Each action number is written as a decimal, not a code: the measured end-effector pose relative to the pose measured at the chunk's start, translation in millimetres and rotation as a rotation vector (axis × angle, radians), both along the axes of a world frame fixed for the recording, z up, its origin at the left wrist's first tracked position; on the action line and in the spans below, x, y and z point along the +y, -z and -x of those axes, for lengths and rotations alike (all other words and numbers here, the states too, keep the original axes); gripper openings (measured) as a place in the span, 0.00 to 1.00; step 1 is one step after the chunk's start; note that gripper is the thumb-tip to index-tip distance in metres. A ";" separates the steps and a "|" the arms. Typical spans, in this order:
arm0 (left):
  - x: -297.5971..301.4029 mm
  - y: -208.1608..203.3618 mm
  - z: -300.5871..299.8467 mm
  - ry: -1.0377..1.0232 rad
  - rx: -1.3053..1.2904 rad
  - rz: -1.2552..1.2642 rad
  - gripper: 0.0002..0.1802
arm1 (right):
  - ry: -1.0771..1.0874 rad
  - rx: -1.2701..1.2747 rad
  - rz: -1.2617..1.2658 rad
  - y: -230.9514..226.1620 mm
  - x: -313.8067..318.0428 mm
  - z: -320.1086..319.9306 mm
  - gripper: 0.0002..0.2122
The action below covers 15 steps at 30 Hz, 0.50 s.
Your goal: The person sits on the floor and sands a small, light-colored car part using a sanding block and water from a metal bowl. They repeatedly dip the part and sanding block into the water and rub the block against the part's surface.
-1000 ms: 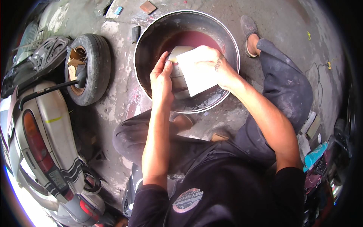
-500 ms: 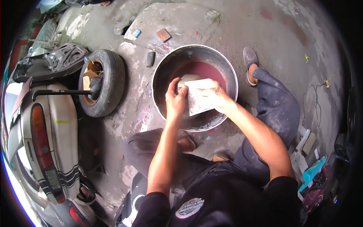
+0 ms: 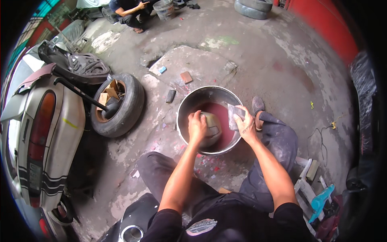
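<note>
Lifting sandpaper sheet [image 3: 235,116] off the panel [image 3: 210,128], right hand [image 3: 246,126] grip pinching it, left hand [image 3: 197,127] pressed on panel in basin [image 3: 186,108]

Yellow sticker strip [image 3: 69,123] on grey scooter panel [image 3: 60,137], round logo patch [image 3: 200,227] on black shirt [image 3: 225,222]

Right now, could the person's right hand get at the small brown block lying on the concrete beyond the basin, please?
Probably not without leaning: the right hand holds a grey sheet at the basin rim, and the brown block lies past the basin's far side.
</note>
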<state>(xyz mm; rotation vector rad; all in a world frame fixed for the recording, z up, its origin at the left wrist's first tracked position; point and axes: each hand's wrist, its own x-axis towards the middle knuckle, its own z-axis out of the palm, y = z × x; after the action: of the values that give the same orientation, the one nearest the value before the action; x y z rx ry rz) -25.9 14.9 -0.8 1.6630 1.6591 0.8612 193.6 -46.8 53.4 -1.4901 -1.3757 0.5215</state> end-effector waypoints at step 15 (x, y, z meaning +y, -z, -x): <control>-16.7 -17.0 -12.0 -0.001 0.124 -0.042 0.20 | 0.057 -0.595 0.175 15.2 5.0 12.5 0.18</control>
<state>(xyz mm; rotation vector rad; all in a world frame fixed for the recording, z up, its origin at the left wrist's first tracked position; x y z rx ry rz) -13.9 -1.8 16.2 1.7757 1.7351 0.8127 181.0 -41.7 38.3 -1.9173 -1.7639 0.1609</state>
